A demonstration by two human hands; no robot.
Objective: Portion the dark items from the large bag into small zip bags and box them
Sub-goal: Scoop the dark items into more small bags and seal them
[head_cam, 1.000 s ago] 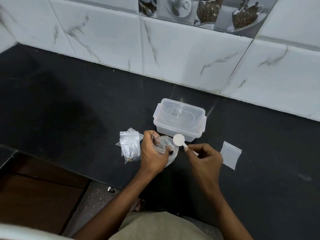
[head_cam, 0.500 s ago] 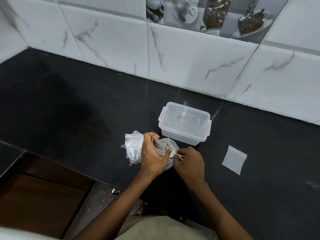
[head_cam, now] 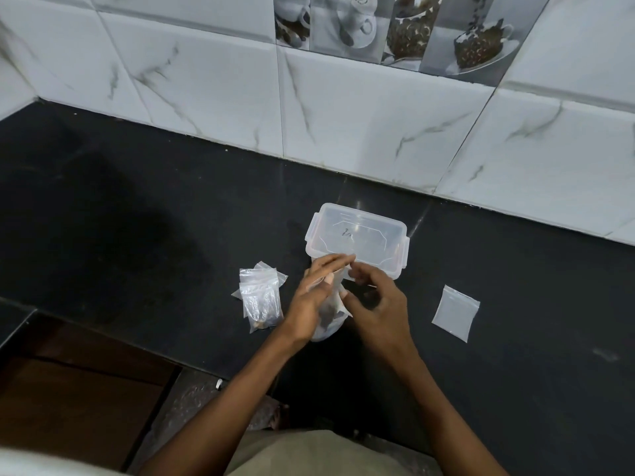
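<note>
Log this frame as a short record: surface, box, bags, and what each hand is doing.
surface: black counter, tiled wall behind
box: clear box, lid on, near the wall
filled bags: small pile left of the hands
empty bag: flat bag right of the hands
held bag: bag with dark items, between both hands
left hand: on the held bag
right hand: at the bag's top; grip unclear

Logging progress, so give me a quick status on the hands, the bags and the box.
Both hands, left and right, on small zip bag, dark items inside. Box lidded. Filled bags left, empty bag right. Nothing blocking.
</note>
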